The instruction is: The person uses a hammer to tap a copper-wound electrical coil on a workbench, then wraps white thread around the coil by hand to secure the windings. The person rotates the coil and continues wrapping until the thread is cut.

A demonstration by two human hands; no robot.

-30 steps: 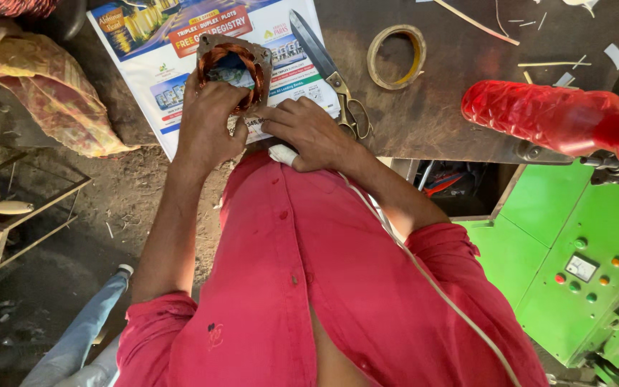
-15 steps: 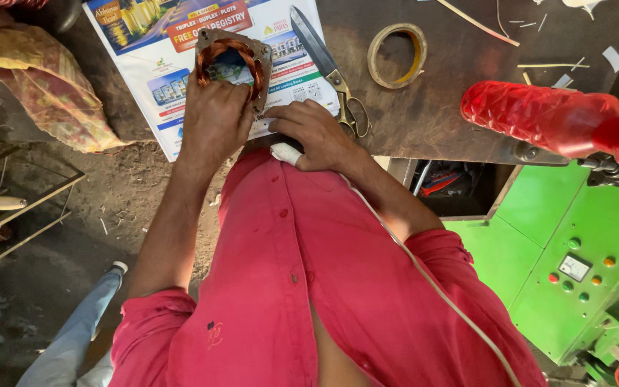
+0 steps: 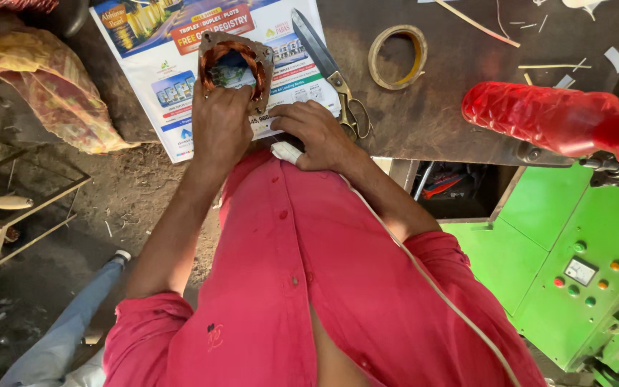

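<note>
Copper wire shines orange inside the motor ring (image 3: 233,66), which lies flat on a printed paper sheet (image 3: 173,86) on the dark table (image 3: 453,107). From my far-off seat I watch the left hand (image 3: 220,125) curl over the near edge of that ring. Its fingers (image 3: 213,93) are bent and gripping the rim, thumb side tucked toward the middle. The right hand (image 3: 320,132) rests just beside it on the paper, fingers loosely bent. A small white piece (image 3: 286,151) pokes out under it, but I cannot tell if the hand truly holds it or only lies on it.

I see a few ways this could go badly. The thin copper coils sit right under the left fingertips, so a hard squeeze or a slip could bend or scratch them. The paper looks smooth, so I think the ring could slide when pushed, and then the hand would lose its hold.

Big scissors (image 3: 331,72) lie just beside the right hand, blades pointing away. A quick sideways move could bump them, and they are sharp.

The ring sits close to the table's near edge. If it gets tugged toward the red shirt (image 3: 302,287), it might drop to the dirt floor (image 3: 130,201). The tape roll (image 3: 397,57) sits well apart, so I would not worry about it.
</note>
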